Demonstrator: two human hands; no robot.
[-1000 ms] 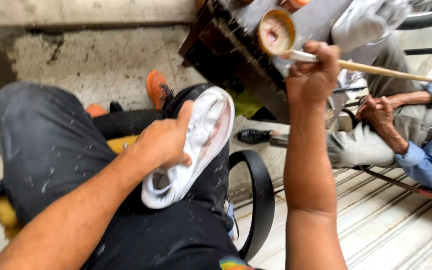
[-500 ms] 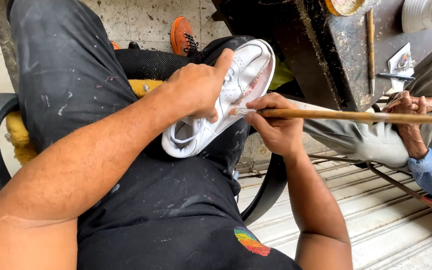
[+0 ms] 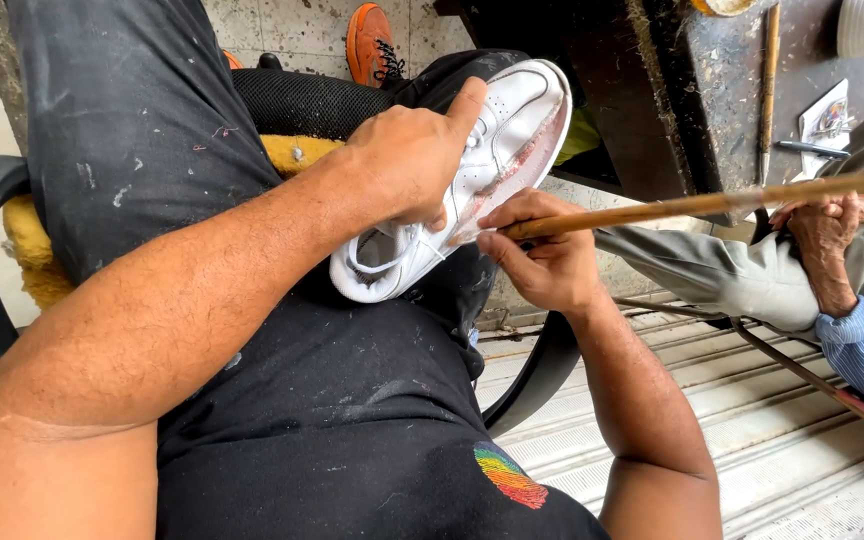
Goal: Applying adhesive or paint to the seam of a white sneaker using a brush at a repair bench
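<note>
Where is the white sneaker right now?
The white sneaker lies on the person's lap, centre frame, under the left hand, with the right hand just beside it.

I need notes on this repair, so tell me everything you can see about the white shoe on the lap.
The white shoe is a low sneaker of smooth, leather-like material with small toe perforations. It lies tilted on the person's dark trousers, toe away, opening toward the body. Its underside edge looks bare and pinkish. The left hand grips its upper, and the right hand presses the tip of a long wooden stick against that edge.

stick (image 3: 712,202) tip hidden behind shoe (image 3: 497,150), far end cut off
</note>
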